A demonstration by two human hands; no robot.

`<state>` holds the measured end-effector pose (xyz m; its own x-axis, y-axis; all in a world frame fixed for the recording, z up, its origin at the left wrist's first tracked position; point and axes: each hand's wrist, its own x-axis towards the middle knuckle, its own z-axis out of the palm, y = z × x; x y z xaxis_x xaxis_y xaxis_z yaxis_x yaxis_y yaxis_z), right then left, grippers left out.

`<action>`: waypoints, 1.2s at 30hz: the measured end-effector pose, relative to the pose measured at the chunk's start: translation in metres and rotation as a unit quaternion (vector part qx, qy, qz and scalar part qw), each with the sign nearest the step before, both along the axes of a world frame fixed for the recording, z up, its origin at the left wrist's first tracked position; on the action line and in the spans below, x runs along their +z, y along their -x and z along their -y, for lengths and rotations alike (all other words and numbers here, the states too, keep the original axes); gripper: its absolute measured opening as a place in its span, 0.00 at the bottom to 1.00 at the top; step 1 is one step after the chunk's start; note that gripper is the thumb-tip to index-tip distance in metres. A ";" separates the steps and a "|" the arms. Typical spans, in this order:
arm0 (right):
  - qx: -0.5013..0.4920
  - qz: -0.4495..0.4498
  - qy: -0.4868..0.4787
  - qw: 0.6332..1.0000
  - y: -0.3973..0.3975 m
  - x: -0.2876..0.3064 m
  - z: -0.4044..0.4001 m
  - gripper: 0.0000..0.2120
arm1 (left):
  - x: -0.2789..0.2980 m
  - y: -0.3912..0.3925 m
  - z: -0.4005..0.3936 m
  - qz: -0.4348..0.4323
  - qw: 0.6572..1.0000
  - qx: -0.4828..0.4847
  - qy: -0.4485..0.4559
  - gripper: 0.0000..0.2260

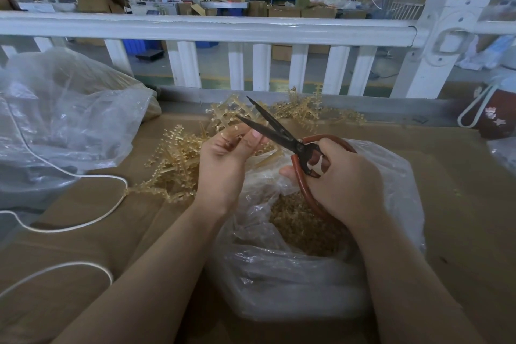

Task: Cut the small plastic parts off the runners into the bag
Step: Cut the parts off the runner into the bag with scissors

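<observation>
Runner [237, 131] pinched in left hand [223, 159] fingers over the bag [279, 282]. Scissors [279, 134] gripped in right hand [343, 179], blades apart.

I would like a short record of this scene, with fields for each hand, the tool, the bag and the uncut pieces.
left hand: pinches a runner piece above the bag
right hand: grips the scissors' handles
scissors: blades open, pointing away from the person
bag: open, holding cut parts, below both hands
runners: amber pile on the table, left of the bag
</observation>
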<state>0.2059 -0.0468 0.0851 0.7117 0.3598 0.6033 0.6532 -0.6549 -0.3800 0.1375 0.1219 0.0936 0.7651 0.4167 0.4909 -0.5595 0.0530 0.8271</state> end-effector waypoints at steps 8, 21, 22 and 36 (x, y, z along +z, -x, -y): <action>-0.029 0.046 -0.001 0.999 -0.001 -0.003 -0.001 0.26 | -0.001 -0.001 0.000 -0.006 1.000 -0.007 0.028 0.06; 0.025 0.030 -0.027 0.999 0.002 -0.004 0.001 0.33 | 0.000 -0.002 -0.002 -0.032 0.999 -0.018 0.041 0.05; 0.034 0.026 -0.032 0.999 0.002 -0.004 0.001 0.32 | 0.000 -0.001 -0.001 -0.034 0.998 -0.019 0.040 0.05; -0.005 0.035 -0.020 0.999 0.004 0.000 0.001 0.34 | 0.001 -0.001 0.000 -0.031 0.997 -0.027 0.057 0.06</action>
